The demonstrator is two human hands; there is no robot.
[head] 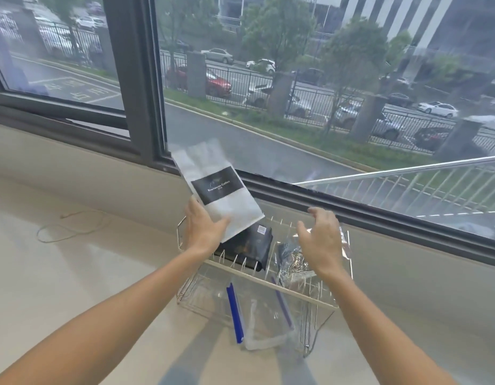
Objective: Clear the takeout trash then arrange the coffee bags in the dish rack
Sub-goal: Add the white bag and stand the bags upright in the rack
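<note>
While tilted above the dish rack (271, 282), the white coffee bag (217, 187) with black label sits in the left hand (203, 229) grip; right hand (321, 243) hovers, fingers loosely spread.

You stood at a wide, pale cream stone worktop (74, 273) running under a big dark-framed window (140, 87), which suggested an upper-floor room in an office or flat; which of the two could not be told. Through the glass you looked down on a wet road (240, 145), a black metal fence (310, 101) and parked cars (218, 83). A white wire dish rack (268, 269) on the worktop hinted at a pantry corner.
</note>
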